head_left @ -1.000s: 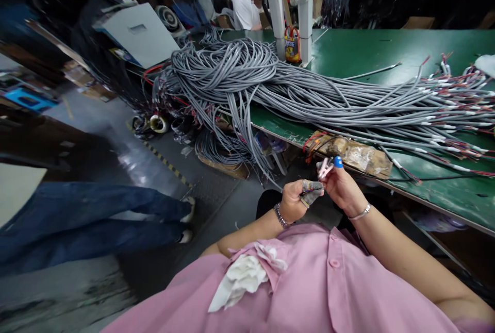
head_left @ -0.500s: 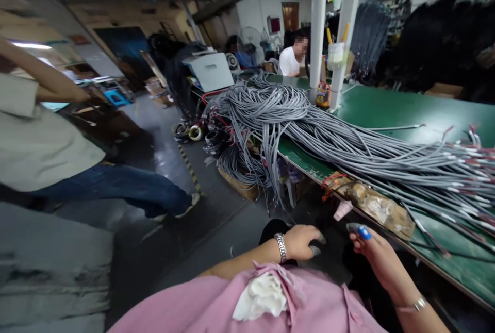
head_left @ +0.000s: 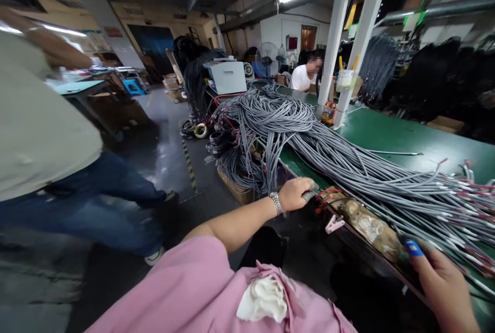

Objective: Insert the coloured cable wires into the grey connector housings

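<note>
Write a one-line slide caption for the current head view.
Left hand and right hand flank a taped block on the green bench, grey cables spread beyond, a pink clip nearer.

Left arm (head_left: 237, 223) stretched forward, left hand (head_left: 296, 194) fingers bent, right hand (head_left: 441, 276) apart, thumb (head_left: 419, 258) extended

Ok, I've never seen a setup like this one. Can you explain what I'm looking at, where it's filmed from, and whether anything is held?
There's no machine here: two human hands do the work, seen from a head-worn camera looking forward and down. Long grey cables lie bundled across a green table. At its near edge sits a brown wrapped block, with a pink clip beside it. The left hand is near the block's left end, the right hand near its right. Whether either grips anything isn't clear.
</note>
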{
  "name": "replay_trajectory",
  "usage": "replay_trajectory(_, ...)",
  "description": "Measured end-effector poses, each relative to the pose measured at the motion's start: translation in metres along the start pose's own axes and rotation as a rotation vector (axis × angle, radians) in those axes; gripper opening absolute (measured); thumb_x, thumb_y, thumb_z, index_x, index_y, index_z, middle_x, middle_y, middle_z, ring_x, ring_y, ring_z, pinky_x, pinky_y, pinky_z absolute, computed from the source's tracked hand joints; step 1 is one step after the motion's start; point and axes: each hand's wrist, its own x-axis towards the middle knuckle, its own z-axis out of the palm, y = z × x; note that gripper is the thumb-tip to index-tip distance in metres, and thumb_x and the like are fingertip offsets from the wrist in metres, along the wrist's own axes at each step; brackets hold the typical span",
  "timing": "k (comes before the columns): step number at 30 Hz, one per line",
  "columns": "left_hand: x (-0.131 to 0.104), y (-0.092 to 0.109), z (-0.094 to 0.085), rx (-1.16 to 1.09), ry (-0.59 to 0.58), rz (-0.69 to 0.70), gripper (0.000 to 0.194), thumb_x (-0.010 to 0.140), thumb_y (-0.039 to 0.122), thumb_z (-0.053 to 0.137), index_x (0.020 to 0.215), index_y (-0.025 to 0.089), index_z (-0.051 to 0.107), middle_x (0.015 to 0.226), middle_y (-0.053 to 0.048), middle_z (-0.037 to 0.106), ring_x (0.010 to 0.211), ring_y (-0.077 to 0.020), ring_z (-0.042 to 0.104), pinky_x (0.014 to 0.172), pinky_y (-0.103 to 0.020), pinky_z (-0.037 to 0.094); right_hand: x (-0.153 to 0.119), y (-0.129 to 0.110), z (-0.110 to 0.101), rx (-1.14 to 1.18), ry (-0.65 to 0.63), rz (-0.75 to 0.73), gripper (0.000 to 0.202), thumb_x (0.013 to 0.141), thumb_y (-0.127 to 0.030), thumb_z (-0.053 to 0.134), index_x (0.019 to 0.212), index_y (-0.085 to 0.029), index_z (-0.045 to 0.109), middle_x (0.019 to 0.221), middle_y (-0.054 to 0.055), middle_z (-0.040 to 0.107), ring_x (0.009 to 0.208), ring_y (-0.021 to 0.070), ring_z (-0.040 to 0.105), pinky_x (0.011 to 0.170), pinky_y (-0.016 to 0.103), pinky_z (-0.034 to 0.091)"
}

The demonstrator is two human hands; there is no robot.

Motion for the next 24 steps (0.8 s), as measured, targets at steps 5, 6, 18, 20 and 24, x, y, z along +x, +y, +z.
replay_trajectory(5,0.058,-0.008,0.015,0.137,0.003,0.121,0.055,0.07,0.016,0.058,0.125,0.012,0.053,0.137,-0.013,0.048,0.126,-0.0248,0.043,0.108,-0.039,0.035,0.004,0.007,0.011,0.018,-0.096,-0.098,0.037,0.086,-0.048,0.05,0.104,-0.021,0.067,0.088,0.005,0.072,0.077,0.0235,0.065,0.068,0.031,0.05)
replay_trajectory(6,0.069,-0.008,0.02,0.169,-0.025,0.151,0.06,0.068,0.015,0.058,0.127,0.012,0.051,0.139,-0.014,0.045,0.128,-0.0258,0.04,0.108,-0.04,0.033,0.004,0.007,0.013,0.007,-0.089,-0.103,0.036,0.086,-0.047,0.051,0.104,-0.02,0.067,0.089,0.005,0.072,0.079,0.0238,0.065,0.069,0.032,0.05)
replay_trajectory(18,0.133,-0.011,0.039,0.421,-0.337,0.298,0.046,0.068,0.015,0.058,0.114,0.014,0.055,0.103,-0.012,0.057,0.098,-0.0247,0.052,0.087,-0.037,0.042,-0.003,-0.016,0.006,0.073,-0.018,-0.111,0.027,0.09,-0.039,0.047,0.087,-0.021,0.066,0.077,0.005,0.067,0.07,0.0201,0.059,0.065,0.031,0.046)
replay_trajectory(20,0.14,-0.013,0.032,0.391,-0.35,0.326,0.027,0.071,0.019,0.057,0.098,0.018,0.06,0.098,-0.009,0.056,0.094,-0.0233,0.053,0.085,-0.035,0.042,-0.003,-0.018,0.006,0.082,-0.016,-0.117,0.026,0.091,-0.039,0.046,0.09,-0.022,0.067,0.08,0.005,0.067,0.073,0.0206,0.06,0.068,0.032,0.047)
replay_trajectory(24,0.149,-0.013,0.011,0.407,-0.24,0.266,0.015,0.073,0.024,0.055,0.086,0.019,0.06,0.094,-0.009,0.056,0.093,-0.0243,0.053,0.083,-0.035,0.041,-0.002,-0.017,0.006,0.093,-0.02,-0.113,0.028,0.092,-0.039,0.045,0.092,-0.022,0.067,0.082,0.005,0.067,0.076,0.0208,0.06,0.072,0.033,0.048)
